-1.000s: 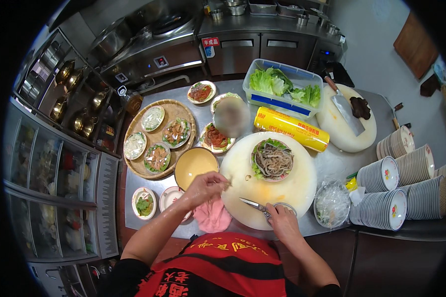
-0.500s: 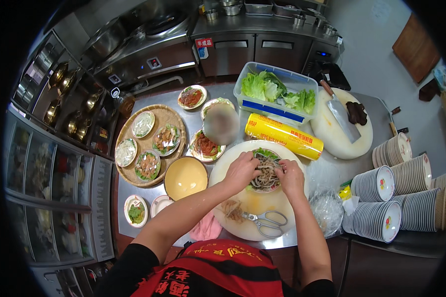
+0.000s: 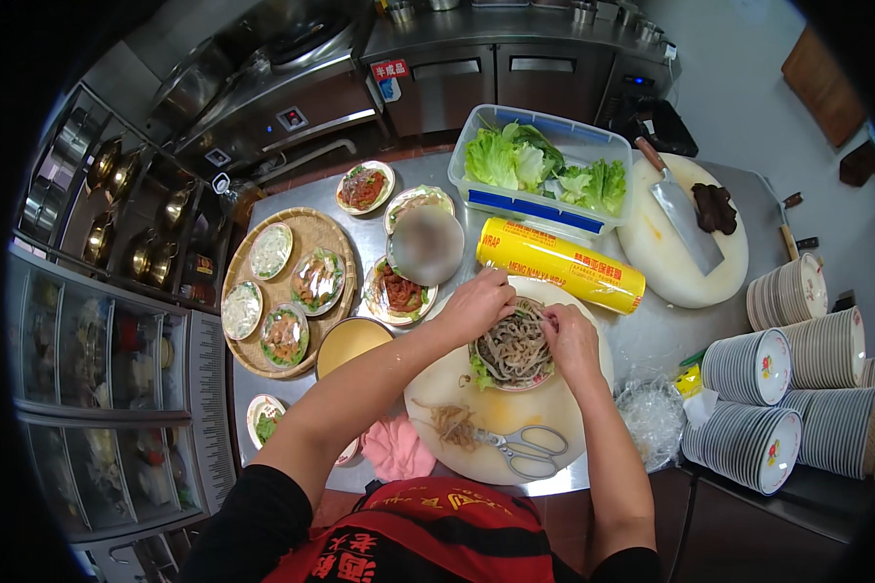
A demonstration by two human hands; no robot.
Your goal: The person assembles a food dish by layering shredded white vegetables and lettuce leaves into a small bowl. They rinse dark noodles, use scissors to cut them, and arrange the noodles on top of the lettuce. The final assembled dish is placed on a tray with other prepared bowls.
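A small plate [image 3: 515, 387] sits on the round white cutting board [image 3: 588, 408], heaped with grey-brown food strips [image 3: 511, 348] over lettuce. My left hand [image 3: 486, 297] bends over the plate's far left side, fingers curled together at the strips. At the right edge of the heap my right hand [image 3: 569, 337] has its thumb and fingers pinched close. Whatever lies between the fingertips of either hand is too small or hidden to make out. Nearer me on the board lie grey-handled scissors [image 3: 532, 451] and a small pile of pale brown scraps [image 3: 449, 423].
Beyond the board lie a yellow wrap roll [image 3: 559, 264] and a clear lettuce tub [image 3: 554, 219]. A cleaver [image 3: 679, 214] rests on another board at right, past crumpled plastic film [image 3: 647, 423] and stacked plates [image 3: 744, 442]. At left are a wicker tray [image 3: 301, 219], a yellow bowl [image 3: 350, 340] and a pink cloth [image 3: 397, 449].
My left hand has moved toward the far side of the plate, baring more of the strips. The right hand stays at the heap's right edge. The whole view has shifted slightly.
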